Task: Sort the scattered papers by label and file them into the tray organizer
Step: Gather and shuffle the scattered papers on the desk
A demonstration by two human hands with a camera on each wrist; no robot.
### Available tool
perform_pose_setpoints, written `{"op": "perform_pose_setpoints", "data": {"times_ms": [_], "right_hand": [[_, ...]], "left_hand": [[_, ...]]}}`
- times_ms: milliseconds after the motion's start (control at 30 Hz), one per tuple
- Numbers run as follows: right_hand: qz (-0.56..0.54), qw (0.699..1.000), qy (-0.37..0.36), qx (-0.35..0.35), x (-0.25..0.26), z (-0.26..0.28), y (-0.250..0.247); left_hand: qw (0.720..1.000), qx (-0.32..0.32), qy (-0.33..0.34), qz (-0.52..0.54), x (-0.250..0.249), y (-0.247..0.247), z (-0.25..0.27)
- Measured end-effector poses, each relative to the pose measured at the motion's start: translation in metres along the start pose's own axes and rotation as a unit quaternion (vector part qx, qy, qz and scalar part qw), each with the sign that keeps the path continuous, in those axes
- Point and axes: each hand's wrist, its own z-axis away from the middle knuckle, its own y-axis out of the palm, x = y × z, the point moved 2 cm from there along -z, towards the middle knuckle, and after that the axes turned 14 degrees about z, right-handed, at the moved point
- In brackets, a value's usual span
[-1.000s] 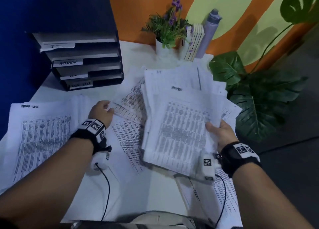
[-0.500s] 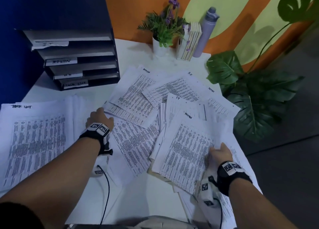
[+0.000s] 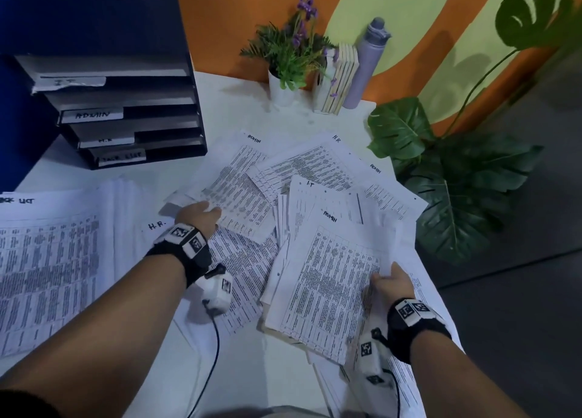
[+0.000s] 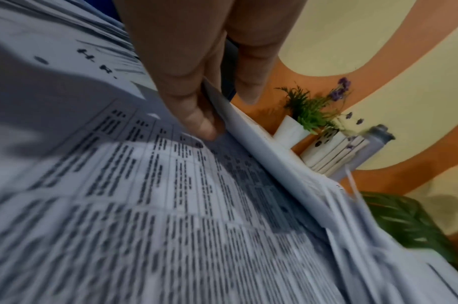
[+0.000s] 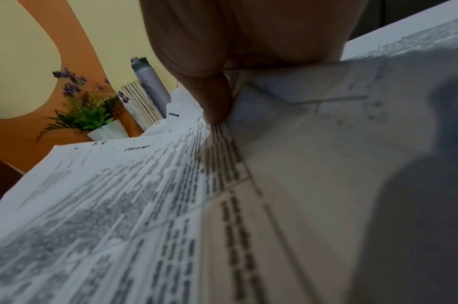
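Printed sheets with handwritten labels lie fanned over the white table (image 3: 239, 370). My left hand (image 3: 201, 214) pinches the near edge of an ADMIN-labelled sheet (image 3: 242, 194), seen lifted between thumb and fingers (image 4: 204, 123) in the left wrist view. My right hand (image 3: 392, 280) grips the right edge of a stack topped by another ADMIN sheet (image 3: 330, 279), thumb (image 5: 214, 102) on top. An H.R. sheet (image 3: 157, 228) lies under my left wrist. The black tray organizer (image 3: 126, 112) stands at the back left, with tiers labelled IT, ADMIN, HR and TASK LIST.
A TASK LIST pile (image 3: 47, 260) covers the table's left side. At the back stand a potted lavender plant (image 3: 293, 61), upright books (image 3: 338, 77) and a grey bottle (image 3: 367, 61). A large-leafed plant (image 3: 453, 181) crowds the table's right edge.
The stack in my right hand has come down from raised to lying on the table nearer me. My left hand has moved forward and pinched the ADMIN sheet's edge.
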Motion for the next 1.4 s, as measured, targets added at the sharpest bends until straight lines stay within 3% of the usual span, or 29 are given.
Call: {"op": "perform_pose_setpoints", "data": {"times_ms": [33, 133, 200, 300, 367, 400, 500, 567, 633, 733, 867, 933, 1067, 1167, 1300, 1400], "right_hand": [[-0.005, 1.000, -0.008, -0.011, 0.006, 0.003, -0.003], [-0.089, 0.996, -0.017, -0.012, 0.021, 0.007, -0.010], [-0.158, 0.987, -0.022, 0.016, 0.031, 0.007, -0.013], [-0.221, 0.973, -0.028, 0.062, 0.046, 0.009, -0.014], [-0.244, 0.966, -0.021, 0.080, 0.052, 0.010, -0.011], [-0.251, 0.964, -0.020, 0.087, 0.054, 0.011, -0.010], [-0.256, 0.961, -0.026, 0.104, 0.064, 0.015, -0.010], [-0.265, 0.957, -0.025, 0.115, 0.072, 0.018, -0.014], [-0.276, 0.953, -0.031, 0.122, 0.078, 0.020, -0.020], [-0.283, 0.950, -0.043, 0.129, 0.081, 0.019, -0.023], [-0.292, 0.944, -0.030, 0.149, 0.076, 0.022, -0.012], [-0.264, 0.954, -0.012, 0.144, 0.067, 0.024, -0.001], [-0.144, 0.984, -0.020, 0.100, 0.055, 0.032, 0.021], [-0.129, 0.987, -0.028, 0.092, 0.062, 0.039, 0.025], [-0.082, 0.990, -0.046, 0.106, 0.075, 0.047, 0.024], [-0.067, 0.991, -0.036, 0.111, 0.083, 0.046, 0.023]], "left_hand": [[0.998, 0.014, 0.018, -0.052, 0.002, -0.003, 0.008], [0.998, 0.059, -0.017, -0.026, 0.030, -0.020, 0.040], [0.993, 0.080, -0.083, -0.009, 0.043, -0.035, 0.073], [0.949, 0.203, -0.240, -0.010, 0.043, -0.051, 0.119], [0.930, 0.272, -0.238, -0.065, 0.031, -0.056, 0.124], [0.938, 0.269, -0.209, -0.067, 0.026, -0.057, 0.117], [0.984, 0.135, -0.056, -0.097, 0.008, -0.055, 0.081], [0.971, 0.048, 0.016, -0.233, 0.000, -0.054, 0.054], [0.942, -0.003, 0.007, -0.337, 0.003, -0.054, 0.032], [0.917, -0.035, -0.027, -0.396, 0.007, -0.046, 0.023], [0.946, 0.008, -0.047, -0.322, 0.012, -0.036, 0.027], [0.945, 0.036, -0.011, -0.326, 0.011, -0.039, 0.033], [0.945, -0.039, 0.151, -0.287, -0.007, -0.063, 0.053], [0.935, -0.127, 0.240, -0.226, -0.039, -0.078, 0.084], [0.935, -0.179, 0.281, -0.126, -0.068, -0.085, 0.118], [0.955, -0.139, 0.251, -0.081, -0.051, -0.070, 0.119]]}}
